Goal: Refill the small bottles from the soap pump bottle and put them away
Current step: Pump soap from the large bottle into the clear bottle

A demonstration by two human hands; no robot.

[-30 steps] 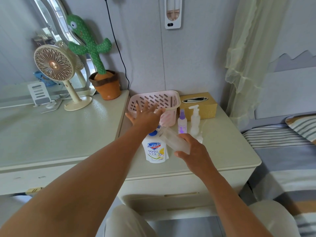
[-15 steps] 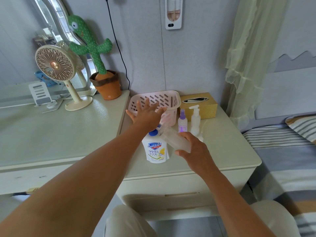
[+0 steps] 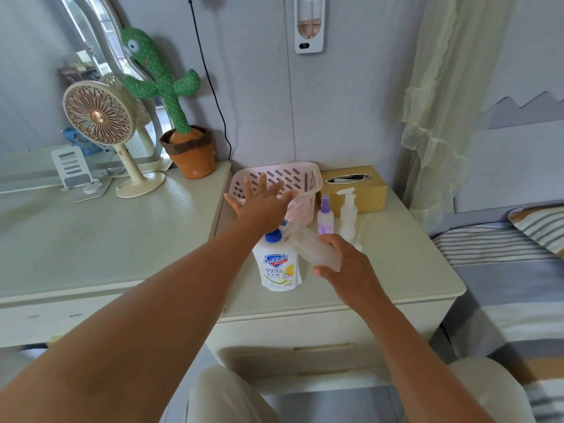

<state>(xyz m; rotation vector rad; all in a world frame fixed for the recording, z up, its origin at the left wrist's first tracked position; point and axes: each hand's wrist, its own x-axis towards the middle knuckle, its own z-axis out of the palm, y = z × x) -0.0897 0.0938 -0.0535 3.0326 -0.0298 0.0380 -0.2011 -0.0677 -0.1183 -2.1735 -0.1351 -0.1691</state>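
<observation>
Now my left hand (image 3: 262,206), fingers spread, presses the pump (image 3: 279,264); my right grip (image 3: 345,264) is closed around a small bottle (image 3: 311,248) tilted at the nozzle. Risk: misaligned mouth (hidden) spills soap on the worktop (image 3: 396,270). Basket (image 3: 277,178) just behind; bed (image 3: 503,270) to the right.

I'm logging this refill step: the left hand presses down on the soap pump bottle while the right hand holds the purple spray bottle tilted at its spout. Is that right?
Not quite. In the head view, the right hand holds a clear small bottle tilted at the spout; the purple spray bottle stands untouched behind. The left hand does press the soap pump bottle.
</observation>
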